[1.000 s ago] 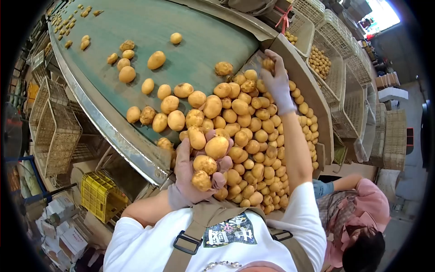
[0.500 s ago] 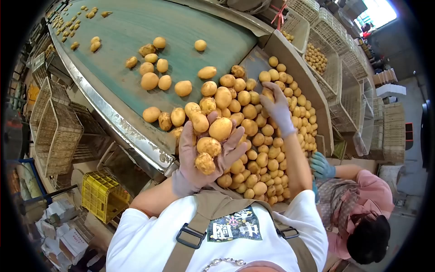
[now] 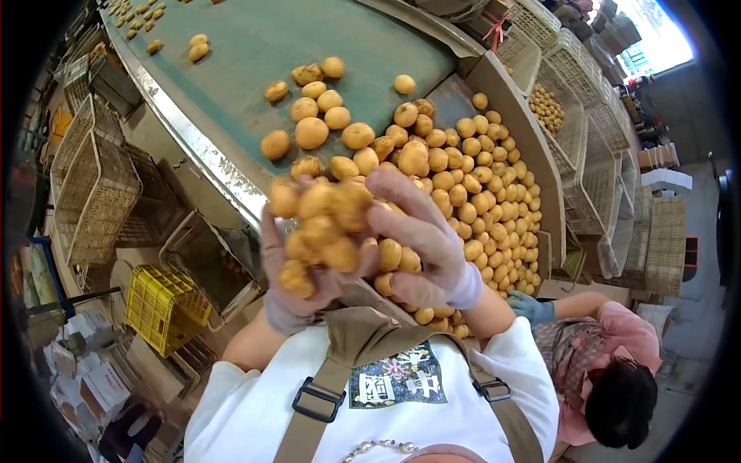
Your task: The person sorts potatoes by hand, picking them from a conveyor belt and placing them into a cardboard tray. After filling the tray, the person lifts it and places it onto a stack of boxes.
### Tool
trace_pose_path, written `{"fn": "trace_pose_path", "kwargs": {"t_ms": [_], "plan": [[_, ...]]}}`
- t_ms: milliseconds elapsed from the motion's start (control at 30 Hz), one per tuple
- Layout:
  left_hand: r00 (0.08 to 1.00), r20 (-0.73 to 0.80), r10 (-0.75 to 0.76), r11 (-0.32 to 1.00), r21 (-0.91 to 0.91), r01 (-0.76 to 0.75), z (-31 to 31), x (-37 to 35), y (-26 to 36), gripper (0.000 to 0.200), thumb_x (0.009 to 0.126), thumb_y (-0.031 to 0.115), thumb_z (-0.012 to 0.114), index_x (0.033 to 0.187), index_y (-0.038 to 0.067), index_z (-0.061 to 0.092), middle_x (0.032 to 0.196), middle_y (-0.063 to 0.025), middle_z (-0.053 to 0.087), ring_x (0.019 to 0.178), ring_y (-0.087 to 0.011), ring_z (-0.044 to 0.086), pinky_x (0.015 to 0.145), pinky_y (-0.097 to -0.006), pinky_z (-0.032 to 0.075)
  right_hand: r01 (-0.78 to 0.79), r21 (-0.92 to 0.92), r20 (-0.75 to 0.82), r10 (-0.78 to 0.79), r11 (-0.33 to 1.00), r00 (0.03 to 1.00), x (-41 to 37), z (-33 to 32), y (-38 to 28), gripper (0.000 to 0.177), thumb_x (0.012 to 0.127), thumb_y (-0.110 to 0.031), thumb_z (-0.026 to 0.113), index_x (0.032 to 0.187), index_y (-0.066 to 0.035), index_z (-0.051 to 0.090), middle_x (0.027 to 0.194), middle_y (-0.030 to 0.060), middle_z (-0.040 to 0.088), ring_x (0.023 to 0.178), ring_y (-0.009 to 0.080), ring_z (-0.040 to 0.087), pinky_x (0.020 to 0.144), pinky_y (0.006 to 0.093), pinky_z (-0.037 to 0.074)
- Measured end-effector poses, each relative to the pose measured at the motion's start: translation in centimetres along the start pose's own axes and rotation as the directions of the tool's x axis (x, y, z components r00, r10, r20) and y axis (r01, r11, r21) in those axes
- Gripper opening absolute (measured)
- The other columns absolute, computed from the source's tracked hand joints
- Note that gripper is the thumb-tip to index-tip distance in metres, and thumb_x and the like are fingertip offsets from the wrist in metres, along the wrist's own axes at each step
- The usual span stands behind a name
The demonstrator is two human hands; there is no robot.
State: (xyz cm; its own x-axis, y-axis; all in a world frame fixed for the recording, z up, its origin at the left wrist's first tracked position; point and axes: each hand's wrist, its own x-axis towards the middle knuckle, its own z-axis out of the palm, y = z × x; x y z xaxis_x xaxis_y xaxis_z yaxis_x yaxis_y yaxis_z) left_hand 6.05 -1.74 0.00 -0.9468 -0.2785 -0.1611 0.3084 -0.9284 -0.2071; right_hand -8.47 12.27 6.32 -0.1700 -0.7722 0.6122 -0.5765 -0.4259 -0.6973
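Both my gloved hands are raised together near my chest, cupping a handful of potatoes (image 3: 320,224). My left hand (image 3: 289,297) supports them from below at the left. My right hand (image 3: 424,243) curls over them from the right, with more potatoes under its fingers. Beyond the hands a big pile of potatoes (image 3: 478,193) fills the end of the green conveyor belt (image 3: 255,46), held back by a board wall (image 3: 525,147). Loose potatoes (image 3: 312,131) ride the belt further up.
Another person in pink (image 3: 610,363) with a blue glove (image 3: 529,307) works at my right. Wire baskets (image 3: 96,185) stand at the left, a yellow crate (image 3: 158,305) below them. More baskets (image 3: 571,116), one with potatoes, line the far right.
My right hand came back from the pile and closed over the potatoes in my left hand. Both hands lifted the load up and leftward, toward me.
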Motion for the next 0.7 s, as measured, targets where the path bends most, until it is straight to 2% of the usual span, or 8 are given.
{"fn": "trace_pose_path", "kwargs": {"t_ms": [167,200,300,367,400,467,600,700], "plan": [[0.94,0.312,0.141,0.969,0.15,-0.195,0.9,-5.1,9.0,0.027,0.102,0.037,0.059,0.12,0.018,0.066,0.13,-0.0087,0.059,0.138,-0.0298,0.044,0.118,-0.0557,0.036,-0.11,-0.17,-0.106,0.093,0.979,0.99,-1.5,-0.7,2.4,0.055,0.089,-0.016,0.068,0.139,0.003,0.056,0.144,0.0239,0.052,0.135,0.0372,0.051,0.112,0.0431,0.041],[0.89,0.43,0.151,0.984,0.02,-0.177,-2.4,-5.8,12.6,0.045,0.099,0.039,0.064,0.141,0.023,0.058,0.156,-0.0103,0.046,0.154,-0.0343,0.022,0.12,-0.0613,0.03,-0.171,-0.187,-0.159,0.142,0.967,0.977,-2.4,-1.3,2.8,0.054,0.088,-0.009,0.068,0.139,0.003,0.057,0.143,0.0225,0.055,0.134,0.0345,0.052,0.112,0.0413,0.041],[0.805,0.159,0.571,0.694,0.431,-0.577,-8.8,-12.1,20.8,0.052,0.098,0.049,0.061,0.142,0.022,0.057,0.154,-0.0062,0.048,0.146,-0.0287,0.039,0.119,-0.0645,0.03,-0.369,-0.244,-0.419,0.245,0.897,0.874,-5.1,-4.1,4.9,0.044,0.092,-0.001,0.063,0.135,0.004,0.058,0.133,0.0179,0.064,0.125,0.0281,0.06,0.104,0.0374,0.049],[0.698,-0.21,0.685,0.583,0.732,-0.352,-14.8,-16.7,28.9,0.047,0.099,0.049,0.057,0.136,0.021,0.059,0.134,-0.0075,0.061,0.124,-0.0267,0.057,0.108,-0.0553,0.044,-0.606,-0.219,-0.499,0.446,0.765,0.744,-5.5,-6.2,5.4,0.039,0.097,-0.009,0.059,0.134,0.002,0.06,0.132,0.017,0.065,0.121,0.0258,0.063,0.099,0.0352,0.051],[0.389,-0.401,0.829,0.517,0.816,-0.259,-14.0,-16.8,27.5,0.046,0.1,0.046,0.057,0.136,0.019,0.058,0.131,-0.008,0.06,0.12,-0.0258,0.057,0.104,-0.0492,0.045,-0.686,-0.234,-0.501,0.519,0.689,0.693,-5.6,-7.2,5.8,0.038,0.097,-0.011,0.058,0.134,0.001,0.06,0.132,0.0165,0.065,0.121,0.0252,0.063,0.099,0.0351,0.051],[0.191,-0.268,0.944,0.317,0.895,-0.312,-13.8,-16.6,28.0,0.054,0.102,0.044,0.054,0.145,0.013,0.048,0.145,-0.0109,0.051,0.131,-0.0286,0.05,0.111,-0.0473,0.039,-0.752,-0.271,-0.397,0.642,0.601,0.656,-4.8,-8.8,7.5,0.039,0.097,-0.014,0.057,0.135,-0.002,0.061,0.134,0.0156,0.064,0.121,0.0252,0.063,0.1,0.0349,0.05],[0.42,0.158,0.894,-0.022,0.95,-0.31,-6.6,-8.5,21.5,0.064,0.105,0.042,0.046,0.158,0.011,0.027,0.161,-0.0178,0.031,0.143,-0.0348,0.04,0.119,-0.0474,0.03,-0.558,-0.661,-0.13,0.656,0.502,0.743,-4.8,-10.0,15.2,0.047,0.094,-0.016,0.051,0.141,-0.014,0.058,0.129,0.0154,0.068,0.118,0.0325,0.064,0.101,0.0396,0.05],[0.595,0.351,0.723,0.024,0.849,-0.529,0.5,-1.7,12.7,0.048,0.109,0.027,0.036,0.153,0.007,0.036,0.144,-0.0145,0.05,0.133,-0.0302,0.049,0.117,-0.0463,0.038,-0.587,-0.751,-0.058,0.856,0.302,0.514,-1.8,-10.4,13.5,0.051,0.091,-0.018,0.05,0.142,-0.016,0.056,0.129,0.0163,0.067,0.12,0.0334,0.063,0.102,0.0418,0.049]]}}
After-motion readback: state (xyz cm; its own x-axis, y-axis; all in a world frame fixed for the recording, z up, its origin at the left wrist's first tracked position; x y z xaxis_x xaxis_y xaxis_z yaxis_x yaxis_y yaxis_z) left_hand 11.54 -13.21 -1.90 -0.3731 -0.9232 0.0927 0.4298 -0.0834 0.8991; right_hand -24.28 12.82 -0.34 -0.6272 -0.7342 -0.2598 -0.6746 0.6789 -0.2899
